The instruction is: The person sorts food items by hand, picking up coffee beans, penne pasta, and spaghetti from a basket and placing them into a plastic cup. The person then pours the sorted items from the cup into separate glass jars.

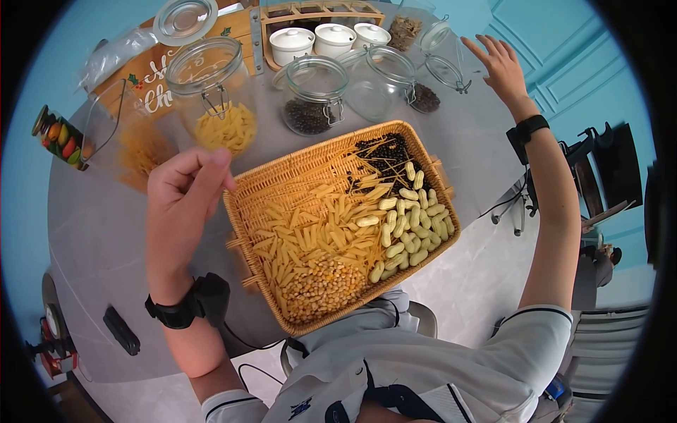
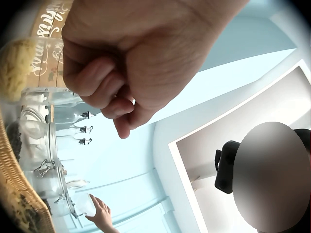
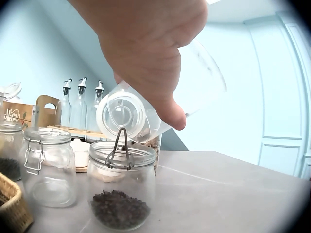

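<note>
My right hand (image 1: 502, 70) is raised at the far right of the table and holds a clear cup (image 3: 201, 82), tilted on its side. Below it stands an open clamp jar with small dark pieces (image 3: 121, 208) in the bottom. My left hand (image 1: 187, 204) hovers by the basket's upper left corner, fingers curled, thumb against the index finger; nothing shows in its grasp. The wicker basket (image 1: 271, 180) has penne (image 1: 324, 225) in the middle, corn kernels (image 1: 324, 289) at the near end, peanuts (image 1: 412, 229) at the right and black beans (image 1: 388, 151) under thin pasta sticks.
Behind the basket stand a big jar of penne (image 1: 226, 130), a jar of dark beans (image 1: 308, 116) and an open glass jar (image 3: 51, 189). White lidded pots (image 1: 291, 46) line a wooden rack. Loose spaghetti (image 1: 141, 148) and a colourful jar (image 1: 60, 137) are at the left.
</note>
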{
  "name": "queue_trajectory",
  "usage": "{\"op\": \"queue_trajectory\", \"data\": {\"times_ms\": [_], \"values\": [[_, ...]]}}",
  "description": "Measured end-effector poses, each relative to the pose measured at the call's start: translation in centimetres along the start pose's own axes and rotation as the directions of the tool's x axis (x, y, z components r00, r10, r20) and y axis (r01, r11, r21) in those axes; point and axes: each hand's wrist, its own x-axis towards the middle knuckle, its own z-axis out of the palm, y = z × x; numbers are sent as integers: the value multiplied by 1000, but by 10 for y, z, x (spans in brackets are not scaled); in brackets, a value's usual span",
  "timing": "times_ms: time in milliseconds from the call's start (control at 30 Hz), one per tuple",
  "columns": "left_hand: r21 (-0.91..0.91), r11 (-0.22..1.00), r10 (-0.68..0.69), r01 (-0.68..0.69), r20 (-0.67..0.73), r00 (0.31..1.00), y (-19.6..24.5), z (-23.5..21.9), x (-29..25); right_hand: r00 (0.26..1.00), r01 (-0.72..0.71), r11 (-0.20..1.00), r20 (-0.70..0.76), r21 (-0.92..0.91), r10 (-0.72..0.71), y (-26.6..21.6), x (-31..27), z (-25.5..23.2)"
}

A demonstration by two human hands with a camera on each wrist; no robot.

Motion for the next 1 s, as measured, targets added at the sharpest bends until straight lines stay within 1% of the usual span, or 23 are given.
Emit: {"op": "queue_trajectory", "data": {"times_ms": [133,233,333,367,400,433,467,500,533,567,633,700,767,800,833,867,933,967,1000], "values": [[0,999,-42,42,-5,999,2,1,0,995,65,988,-62,-137,-74,-1,4,2],[24,998,-58,58,4,998,2,1,0,994,67,980,-75,-190,-82,-4,6,-3],[67,996,-67,66,9,998,0,0,0,997,-3,981,-77,-193,-12,-2,6,3],[49,996,-72,72,9,997,2,1,0,991,-106,993,-86,-45,101,-4,6,-3],[30,997,-78,78,8,997,4,3,0,974,-206,973,-78,104,214,-9,7,-14],[13,996,-86,86,9,996,6,5,0,945,-301,920,-53,251,323,-12,8,-21],[19,996,-90,89,24,996,7,5,0,906,-370,830,-34,417,421,-10,7,-20],[24,995,-94,93,38,995,6,6,0,860,-421,707,1,568,511,-8,6,-18],[31,995,-101,99,52,994,4,5,1,808,-451,555,54,699,587,-8,5,-17],[39,994,-106,103,77,991,3,5,2,808,-416,458,88,786,583,-16,3,-32],[54,993,-114,109,118,986,-1,4,4,816,-324,236,144,916,561,-46,2,-97],[-4,1000,-21,22,154,988,-5,15,5,898,-275,86,224,958,379,-69,-1,-154],[-33,997,68,-64,161,985,-9,27,1,957,-171,-93,188,981,220,-108,-3,-177],[-41,992,124,-119,165,978,-11,36,-1,976,-89,-182,123,979,180,-127,-4,-182],[-53,983,182,-176,173,968,-11,43,-2,989,-65,-182,88,981,118,-144,-3,-196],[-105,976,206,-190,176,963,-11,49,-5,997,-41,-178,52,983,57,-160,-1,-211],[-212,952,261,-222,179,949,-8,57,-10,999,-35,-227,32,973,-14,-186,2,-235],[-224,949,254,-221,132,958,-4,61,-14,999,-29,-250,18,968,-47,-197,6,-242],[-236,946,246,-220,87,965,1,65,-19,1000,8,-282,-12,959,-14,-208,8,-244]]}}
